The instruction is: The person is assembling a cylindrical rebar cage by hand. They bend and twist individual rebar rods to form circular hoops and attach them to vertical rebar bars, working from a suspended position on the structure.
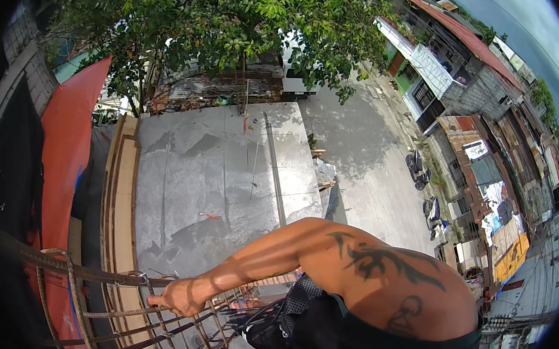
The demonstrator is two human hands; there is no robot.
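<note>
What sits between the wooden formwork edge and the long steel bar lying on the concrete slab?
In the head view, mostly bare grey slab lies between the wooden formwork and steel bar, with one small red item.

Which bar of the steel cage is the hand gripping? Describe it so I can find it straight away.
Start at the grey concrete slab and drop to its near left corner, where the rusty rebar cage stands. The right hand closes on the horizontal bar running left from its grip. Unlike the long bar above it, it lies one level lower and is the only one held.
</note>
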